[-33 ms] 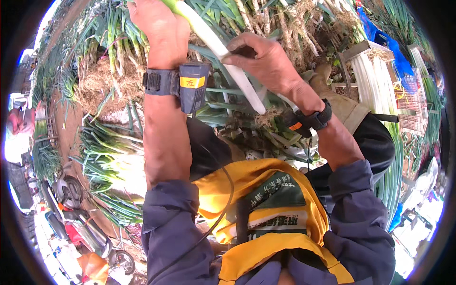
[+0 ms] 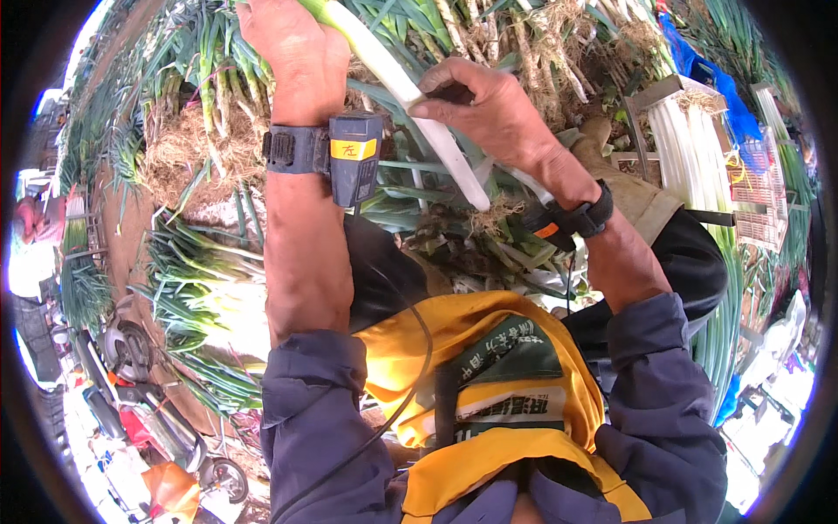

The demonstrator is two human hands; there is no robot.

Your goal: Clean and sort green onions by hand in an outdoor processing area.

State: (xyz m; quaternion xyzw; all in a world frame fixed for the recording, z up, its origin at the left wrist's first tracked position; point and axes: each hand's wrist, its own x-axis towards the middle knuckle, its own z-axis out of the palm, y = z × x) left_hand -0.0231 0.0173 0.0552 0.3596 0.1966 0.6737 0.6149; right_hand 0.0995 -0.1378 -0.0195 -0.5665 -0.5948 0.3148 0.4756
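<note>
A long leek (image 2: 447,150) slants across the upper middle, its white root end pointing down and toward me. My left hand (image 2: 295,48) is closed around its greener upper part at the top edge of the view, where the leaves run out of sight. Partway down the white stalk, my right hand (image 2: 480,109) pinches it between thumb and fingers. Wispy roots (image 2: 497,214) show beside the leek's lower tip; whether they belong to it I cannot tell. Under the right wrist lies a pale strip (image 2: 524,182), partly hidden.
Unpeeled leeks with tangled brown roots (image 2: 188,157) lie at the upper left and along the top. Loose leeks (image 2: 196,301) spread left of my left forearm. At right, cleaned white leeks (image 2: 690,148) fill a rack beside a pale crate (image 2: 758,201). A motorbike (image 2: 157,410) stands lower left.
</note>
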